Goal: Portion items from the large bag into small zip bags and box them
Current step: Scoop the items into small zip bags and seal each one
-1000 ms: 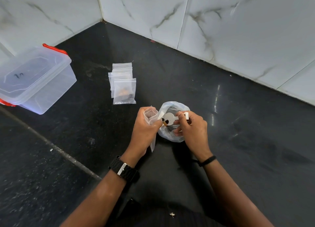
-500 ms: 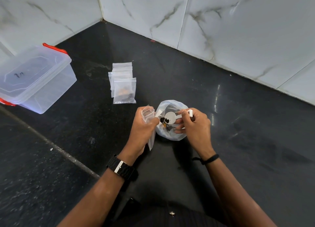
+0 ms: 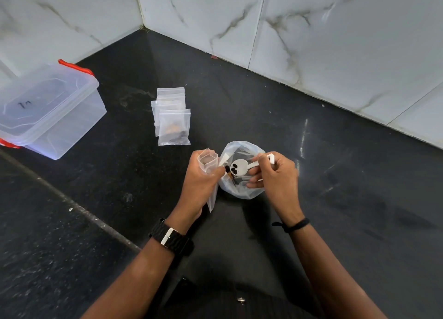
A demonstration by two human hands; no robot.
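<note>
The large clear bag stands open on the black counter with dark items inside. My right hand pinches the handle of a white scoop held over the bag's mouth; a few dark pieces lie in its bowl. My left hand grips a small empty zip bag, its mouth held open just left of the scoop. Farther back lies a filled small zip bag on top of a stack of empty zip bags.
A clear plastic box with a lid and red clasps sits at the far left. Marble-tiled walls close off the counter at the back and left. A seam runs diagonally across the black counter.
The scoop has risen slightly from the large bag with dark pieces in it. Both hands shifted slightly away from me.
</note>
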